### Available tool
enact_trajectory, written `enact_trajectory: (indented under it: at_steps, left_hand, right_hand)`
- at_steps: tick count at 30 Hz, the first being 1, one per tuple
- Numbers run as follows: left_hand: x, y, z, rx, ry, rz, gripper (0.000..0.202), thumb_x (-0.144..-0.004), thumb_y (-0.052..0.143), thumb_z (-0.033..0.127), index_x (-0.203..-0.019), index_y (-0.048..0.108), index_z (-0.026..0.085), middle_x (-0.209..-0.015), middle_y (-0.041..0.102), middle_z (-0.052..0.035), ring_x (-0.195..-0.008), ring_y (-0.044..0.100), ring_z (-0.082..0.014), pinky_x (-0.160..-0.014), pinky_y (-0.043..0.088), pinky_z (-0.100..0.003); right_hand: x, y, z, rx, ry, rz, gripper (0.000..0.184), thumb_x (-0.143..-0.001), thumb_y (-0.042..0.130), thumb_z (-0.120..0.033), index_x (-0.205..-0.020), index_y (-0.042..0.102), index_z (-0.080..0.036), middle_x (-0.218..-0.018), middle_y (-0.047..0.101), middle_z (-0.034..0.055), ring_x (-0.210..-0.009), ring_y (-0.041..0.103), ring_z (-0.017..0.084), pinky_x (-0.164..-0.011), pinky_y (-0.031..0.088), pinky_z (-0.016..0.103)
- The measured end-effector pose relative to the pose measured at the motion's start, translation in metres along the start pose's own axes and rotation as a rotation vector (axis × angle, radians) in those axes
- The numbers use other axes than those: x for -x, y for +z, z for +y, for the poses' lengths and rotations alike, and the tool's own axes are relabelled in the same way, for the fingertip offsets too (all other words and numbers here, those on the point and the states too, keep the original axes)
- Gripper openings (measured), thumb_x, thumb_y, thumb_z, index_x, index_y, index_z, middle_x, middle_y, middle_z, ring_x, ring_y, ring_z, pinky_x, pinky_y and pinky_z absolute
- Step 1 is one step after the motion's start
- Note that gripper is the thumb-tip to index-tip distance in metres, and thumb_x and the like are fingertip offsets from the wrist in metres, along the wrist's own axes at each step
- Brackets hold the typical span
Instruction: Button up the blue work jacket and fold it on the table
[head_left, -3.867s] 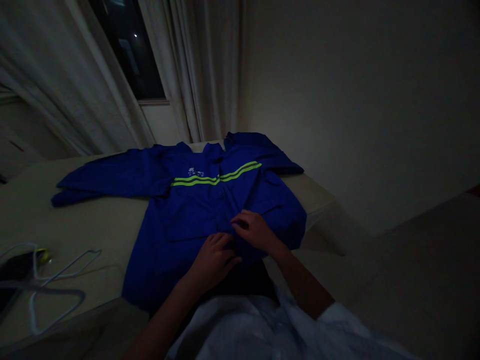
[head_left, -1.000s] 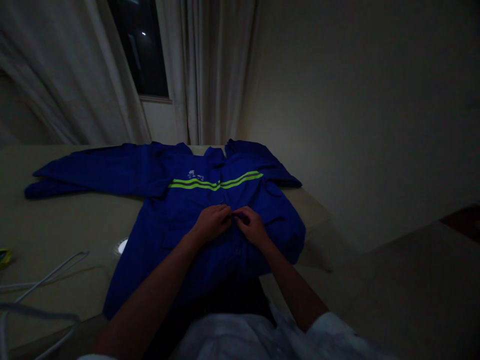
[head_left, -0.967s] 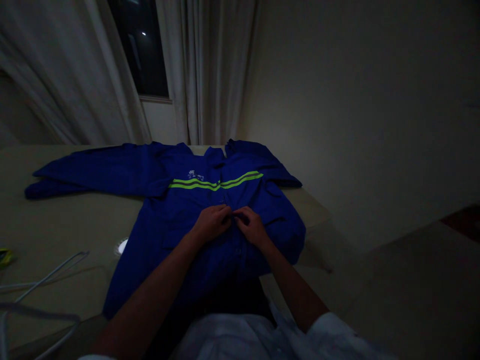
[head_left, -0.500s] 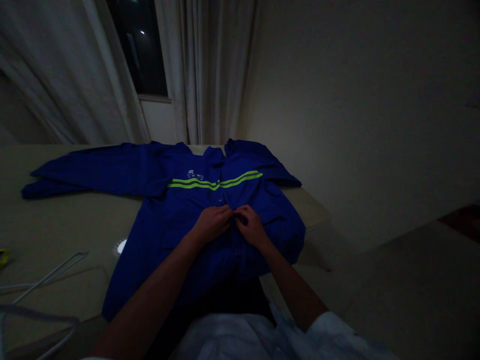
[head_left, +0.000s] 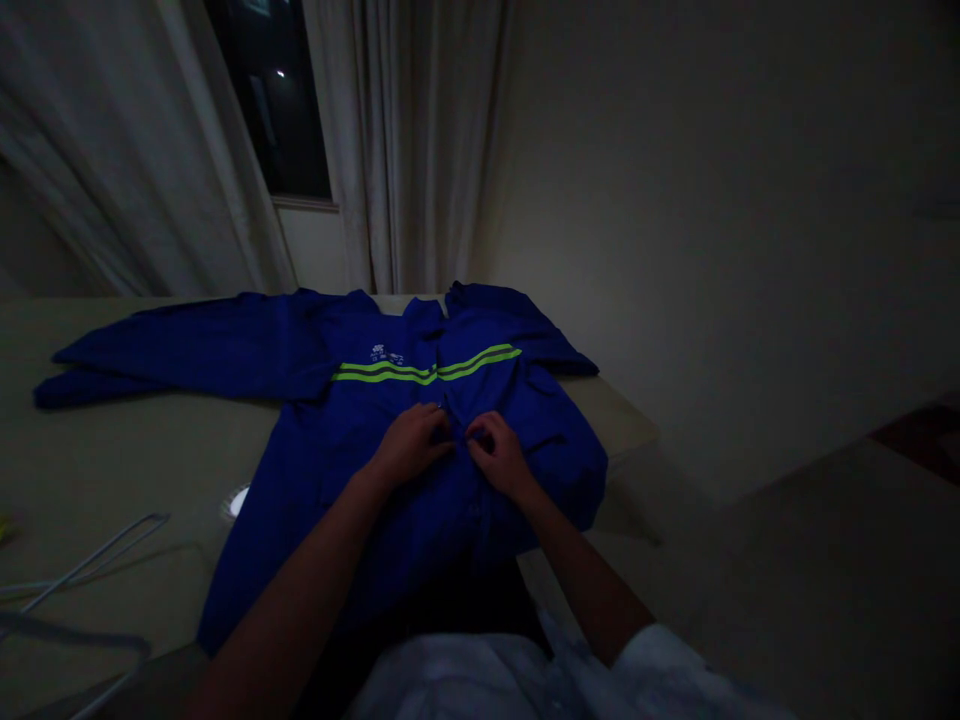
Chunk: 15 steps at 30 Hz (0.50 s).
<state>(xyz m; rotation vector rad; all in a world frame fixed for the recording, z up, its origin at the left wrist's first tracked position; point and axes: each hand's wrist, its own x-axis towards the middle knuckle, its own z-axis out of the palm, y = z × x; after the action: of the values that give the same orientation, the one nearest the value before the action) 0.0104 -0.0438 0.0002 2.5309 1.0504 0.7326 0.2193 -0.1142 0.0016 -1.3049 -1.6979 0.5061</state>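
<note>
A dark blue work jacket [head_left: 360, 430] lies front up across the table, its collar at the far side and one sleeve stretched to the left. A yellow-green striped band [head_left: 382, 373] crosses its chest, with a small white print [head_left: 386, 354] above it. My left hand [head_left: 415, 440] is closed on the jacket's front opening, fingers curled in the cloth. Just to its right, my right hand [head_left: 498, 452] pinches the other edge of the opening. A small gap separates the hands. The fine detail under the fingertips is too dark to make out.
White wire hangers [head_left: 90, 560] lie on the table [head_left: 112, 470] at left. A small bright round object [head_left: 238, 501] sits beside the jacket. A yellow thing [head_left: 6, 527] shows at the left edge. Curtains [head_left: 420, 140] hang behind; a wall [head_left: 675, 250] stands at right.
My left hand has moved slightly left, widening the gap between the hands. The right hand has stayed nearly in place. The view has shifted a little.
</note>
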Motion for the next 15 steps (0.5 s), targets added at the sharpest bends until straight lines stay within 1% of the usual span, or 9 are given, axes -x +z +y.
enact_trajectory:
  at_steps: [2,4,6,7,8,10,11,13,15]
  left_hand:
    - [0.000,-0.002,-0.010,0.047,0.006,-0.091,0.011,-0.084,0.074,0.025,-0.095,0.073,0.024,-0.101,0.071,-0.0054,-0.097,0.063,-0.0243,-0.094,0.048,-0.039]
    - [0.001,-0.003,-0.017,0.132,0.046,-0.159,0.016,-0.086,0.066,0.019,-0.098,0.076,0.024,-0.107,0.073,-0.0049,-0.099,0.065,-0.0226,-0.100,0.047,-0.039]
    - [0.001,-0.001,-0.021,0.170,0.044,-0.132,0.026,-0.087,0.056,0.012,-0.099,0.076,0.023,-0.110,0.072,-0.0061,-0.103,0.066,-0.0218,-0.103,0.047,-0.038]
    - [0.001,0.001,-0.022,0.155,0.005,-0.087,0.027,-0.088,0.052,0.012,-0.098,0.075,0.021,-0.109,0.071,-0.0081,-0.103,0.066,-0.0223,-0.101,0.048,-0.038]
    - [0.001,0.003,-0.023,0.121,-0.053,-0.027,0.026,-0.091,0.049,0.013,-0.099,0.073,0.019,-0.109,0.070,-0.0104,-0.102,0.066,-0.0233,-0.098,0.050,-0.038]
    - [-0.002,0.005,-0.023,0.036,-0.177,0.079,0.027,-0.097,0.047,0.020,-0.109,0.070,0.015,-0.110,0.067,-0.0136,-0.101,0.067,-0.0252,-0.093,0.053,-0.039]
    - [-0.005,0.005,-0.023,-0.006,-0.220,0.099,0.028,-0.098,0.047,0.023,-0.116,0.068,0.015,-0.112,0.067,-0.0143,-0.101,0.067,-0.0255,-0.092,0.053,-0.039]
    - [-0.012,0.001,-0.021,-0.095,-0.272,0.057,0.029,-0.098,0.051,0.027,-0.120,0.067,0.018,-0.116,0.066,-0.0134,-0.098,0.069,-0.0253,-0.088,0.054,-0.038]
    - [-0.023,-0.005,-0.016,-0.194,-0.334,-0.038,0.024,-0.096,0.056,0.033,-0.112,0.070,0.021,-0.114,0.066,-0.0116,-0.090,0.070,-0.0248,-0.080,0.054,-0.036]
  right_hand:
    - [-0.004,0.000,-0.003,0.028,0.014,0.045,0.012,-0.086,0.063,-0.016,-0.095,0.068,-0.022,-0.100,0.063,0.0025,-0.070,0.058,0.014,-0.068,0.049,0.028]
    - [-0.018,0.002,-0.007,0.109,0.001,0.051,0.010,-0.090,0.063,-0.019,-0.098,0.068,-0.023,-0.099,0.065,0.0030,-0.072,0.059,0.015,-0.072,0.050,0.029]
    - [-0.040,0.010,-0.009,0.212,-0.034,-0.014,0.005,-0.093,0.065,-0.023,-0.095,0.069,-0.023,-0.097,0.068,0.0040,-0.078,0.062,0.017,-0.078,0.050,0.031]
    - [-0.053,0.015,-0.010,0.266,-0.046,-0.061,0.002,-0.092,0.068,-0.025,-0.092,0.069,-0.024,-0.096,0.069,0.0044,-0.082,0.064,0.018,-0.080,0.050,0.031]
    - [-0.066,0.021,-0.009,0.319,-0.046,-0.104,0.004,-0.090,0.072,-0.027,-0.089,0.069,-0.024,-0.093,0.069,0.0046,-0.085,0.065,0.020,-0.080,0.049,0.031]
    - [-0.090,0.032,-0.005,0.407,0.006,-0.170,0.013,-0.081,0.080,-0.024,-0.081,0.068,-0.024,-0.087,0.070,0.0047,-0.085,0.067,0.022,-0.078,0.049,0.031]
    - [-0.099,0.036,-0.001,0.433,0.048,-0.191,0.016,-0.076,0.082,-0.021,-0.077,0.067,-0.024,-0.085,0.070,0.0050,-0.084,0.067,0.022,-0.076,0.049,0.031]
    - [-0.107,0.042,0.009,0.425,0.127,-0.190,0.017,-0.072,0.081,-0.015,-0.072,0.066,-0.023,-0.081,0.072,0.0057,-0.082,0.069,0.024,-0.075,0.049,0.032]
    - [-0.106,0.043,0.021,0.349,0.180,-0.130,0.013,-0.073,0.077,-0.012,-0.075,0.069,-0.023,-0.081,0.074,0.0056,-0.080,0.069,0.023,-0.074,0.051,0.032]
